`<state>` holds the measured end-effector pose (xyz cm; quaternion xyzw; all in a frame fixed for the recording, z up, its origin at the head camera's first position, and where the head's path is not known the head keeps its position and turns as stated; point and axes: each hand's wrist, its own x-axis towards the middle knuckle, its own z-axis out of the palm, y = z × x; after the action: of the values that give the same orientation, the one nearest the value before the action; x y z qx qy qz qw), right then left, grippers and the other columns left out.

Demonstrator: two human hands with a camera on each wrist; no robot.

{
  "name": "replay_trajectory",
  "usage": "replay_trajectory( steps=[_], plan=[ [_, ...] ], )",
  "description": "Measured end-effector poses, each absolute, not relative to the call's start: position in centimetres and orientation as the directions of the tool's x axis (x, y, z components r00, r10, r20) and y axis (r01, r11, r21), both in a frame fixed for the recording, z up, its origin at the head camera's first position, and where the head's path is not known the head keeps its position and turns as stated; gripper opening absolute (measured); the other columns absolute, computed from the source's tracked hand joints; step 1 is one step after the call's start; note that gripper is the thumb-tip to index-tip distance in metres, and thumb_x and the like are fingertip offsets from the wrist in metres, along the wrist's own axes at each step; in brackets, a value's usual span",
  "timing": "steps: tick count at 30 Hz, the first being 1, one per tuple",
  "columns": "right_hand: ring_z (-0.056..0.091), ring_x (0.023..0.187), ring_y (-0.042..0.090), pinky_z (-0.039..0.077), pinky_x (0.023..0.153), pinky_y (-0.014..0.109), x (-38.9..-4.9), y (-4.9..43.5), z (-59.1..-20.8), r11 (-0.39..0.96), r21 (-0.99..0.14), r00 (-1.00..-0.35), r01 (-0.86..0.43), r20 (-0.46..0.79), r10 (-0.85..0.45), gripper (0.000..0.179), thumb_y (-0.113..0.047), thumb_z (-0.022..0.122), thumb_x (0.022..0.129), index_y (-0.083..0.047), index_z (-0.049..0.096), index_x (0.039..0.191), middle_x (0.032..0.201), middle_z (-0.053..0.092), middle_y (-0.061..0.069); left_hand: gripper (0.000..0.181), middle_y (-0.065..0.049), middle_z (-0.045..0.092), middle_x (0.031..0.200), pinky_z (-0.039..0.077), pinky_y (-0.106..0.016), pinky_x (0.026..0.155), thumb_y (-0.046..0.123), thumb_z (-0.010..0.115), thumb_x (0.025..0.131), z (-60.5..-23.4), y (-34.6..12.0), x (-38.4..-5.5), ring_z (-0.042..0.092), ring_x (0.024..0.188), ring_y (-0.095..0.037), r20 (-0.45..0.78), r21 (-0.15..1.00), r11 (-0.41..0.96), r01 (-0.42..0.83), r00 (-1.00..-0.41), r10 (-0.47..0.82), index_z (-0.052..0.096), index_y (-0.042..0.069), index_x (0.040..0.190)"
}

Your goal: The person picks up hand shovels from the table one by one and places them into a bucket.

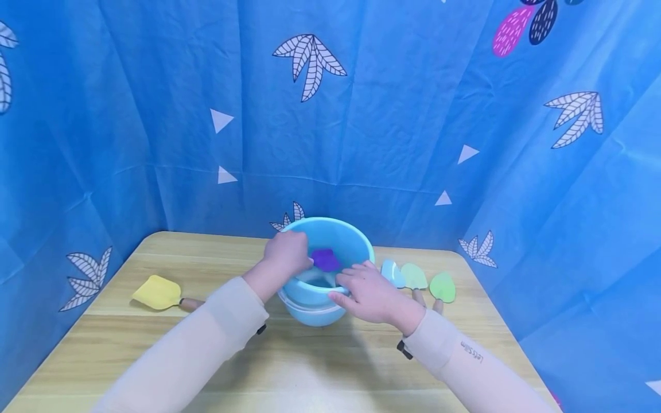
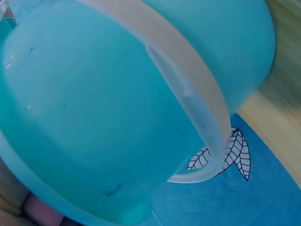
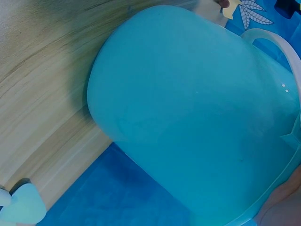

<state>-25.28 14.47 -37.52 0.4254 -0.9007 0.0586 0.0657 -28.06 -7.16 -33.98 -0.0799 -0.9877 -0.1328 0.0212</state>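
Observation:
A light blue bucket (image 1: 310, 296) is at the back middle of the table, its mouth facing up toward the head camera. A pale handle (image 2: 188, 61) hangs down along its outside. My left hand (image 1: 287, 252) grips the rim on the left, fingers curled over the edge. On the right front, my right hand (image 1: 369, 292) holds the rim with the thumb outside and fingers over the inside. A purple object (image 1: 324, 260) shows inside the bucket; its kind cannot be made out. Whether the bucket's base touches the table is unclear.
A yellow toy shovel (image 1: 158, 292) with a brown handle lies on the table (image 1: 206, 252) at the left. To the bucket's right are a light blue shovel (image 1: 392, 273), a pale green one (image 1: 414, 276) and a green one (image 1: 442, 287). Blue patterned curtain (image 1: 330, 143) hangs behind.

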Motion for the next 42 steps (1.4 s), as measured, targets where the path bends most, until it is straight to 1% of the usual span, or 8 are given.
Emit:
replay_trajectory(
  steps=[3, 6, 10, 18, 23, 26, 33, 42],
  plan=[
    [0.043, 0.077, 0.012, 0.034, 0.080, 0.034, -25.2, 14.5, -37.4, 0.632, -0.052, -0.630, -0.773, 0.167, -0.758, 0.039, -0.054, 0.039, 0.104, -0.023, 0.050, 0.083, 0.075, 0.045, -0.011, 0.025, -0.002, 0.063, 0.079, 0.051, -0.036, 0.059, 0.028, 0.079, 0.082, -34.0, -6.9, -28.1, 0.060, 0.072, -0.022, 0.062, 0.248, 0.955, 0.162, -0.987, 0.151, 0.069, 0.009, 0.095],
    [0.043, 0.077, 0.012, 0.034, 0.081, 0.034, -25.2, 14.5, -37.4, 0.629, -0.046, -0.626, -0.776, 0.172, -0.761, 0.037, -0.052, 0.040, 0.104, -0.023, 0.050, 0.083, 0.075, 0.045, -0.011, 0.031, -0.004, 0.066, 0.087, 0.054, -0.039, 0.064, 0.028, 0.080, 0.082, -34.1, -6.5, -28.1, 0.061, 0.076, -0.023, 0.057, 0.250, 0.956, 0.153, -0.988, 0.143, 0.069, 0.008, 0.103],
    [0.044, 0.077, 0.011, 0.035, 0.080, 0.033, -25.2, 14.5, -37.5, 0.624, -0.044, -0.621, -0.780, 0.175, -0.764, 0.037, -0.051, 0.041, 0.104, -0.023, 0.051, 0.083, 0.075, 0.046, -0.011, 0.036, -0.005, 0.066, 0.091, 0.055, -0.042, 0.068, 0.026, 0.080, 0.082, -34.3, -6.2, -28.2, 0.062, 0.080, -0.023, 0.036, 0.272, 0.953, 0.135, -0.991, 0.131, 0.068, 0.007, 0.110],
    [0.046, 0.080, 0.010, 0.035, 0.081, 0.033, -25.2, 14.5, -37.7, 0.629, -0.048, -0.628, -0.776, 0.159, -0.762, 0.043, -0.056, 0.034, 0.104, -0.022, 0.054, 0.086, 0.078, 0.048, -0.012, 0.037, -0.006, 0.064, 0.085, 0.055, -0.042, 0.067, 0.030, 0.080, 0.080, -35.2, -5.8, -28.7, 0.061, 0.077, -0.025, 0.015, 0.263, 0.957, 0.125, -0.992, 0.125, 0.068, 0.007, 0.107],
    [0.046, 0.081, 0.010, 0.036, 0.082, 0.033, -25.2, 14.5, -37.6, 0.625, -0.049, -0.624, -0.779, 0.160, -0.765, 0.043, -0.056, 0.034, 0.104, -0.022, 0.055, 0.088, 0.079, 0.049, -0.012, 0.037, -0.005, 0.063, 0.084, 0.054, -0.039, 0.065, 0.027, 0.080, 0.080, -35.4, -5.6, -28.9, 0.060, 0.077, -0.024, -0.013, 0.259, 0.960, 0.110, -0.993, 0.117, 0.068, 0.006, 0.108],
    [0.046, 0.081, 0.010, 0.036, 0.081, 0.033, -25.2, 14.5, -37.6, 0.627, -0.052, -0.626, -0.778, 0.162, -0.763, 0.043, -0.055, 0.035, 0.104, -0.021, 0.055, 0.088, 0.080, 0.050, -0.012, 0.034, -0.005, 0.063, 0.083, 0.054, -0.039, 0.067, 0.025, 0.079, 0.081, -35.4, -5.4, -29.1, 0.060, 0.076, -0.024, -0.029, 0.262, 0.959, 0.110, -0.992, 0.121, 0.069, 0.006, 0.107],
    [0.048, 0.083, 0.009, 0.036, 0.082, 0.033, -25.4, 14.6, -37.9, 0.624, -0.048, -0.621, -0.780, 0.178, -0.763, 0.043, -0.055, 0.035, 0.104, -0.021, 0.058, 0.091, 0.083, 0.052, -0.013, 0.039, -0.006, 0.063, 0.086, 0.054, -0.040, 0.072, 0.028, 0.081, 0.079, -35.5, -5.0, -29.3, 0.060, 0.079, -0.024, -0.046, 0.272, 0.959, 0.082, -0.994, 0.098, 0.069, 0.006, 0.109],
    [0.045, 0.079, 0.010, 0.036, 0.081, 0.033, -25.3, 14.7, -38.0, 0.615, -0.045, -0.611, -0.787, 0.195, -0.767, 0.041, -0.055, 0.036, 0.104, -0.022, 0.054, 0.086, 0.078, 0.048, -0.013, 0.028, -0.006, 0.062, 0.084, 0.054, -0.039, 0.068, 0.022, 0.077, 0.083, -35.7, -4.3, -29.5, 0.060, 0.077, -0.024, -0.078, 0.249, 0.967, 0.047, -0.995, 0.068, 0.069, 0.007, 0.105]
  ],
)
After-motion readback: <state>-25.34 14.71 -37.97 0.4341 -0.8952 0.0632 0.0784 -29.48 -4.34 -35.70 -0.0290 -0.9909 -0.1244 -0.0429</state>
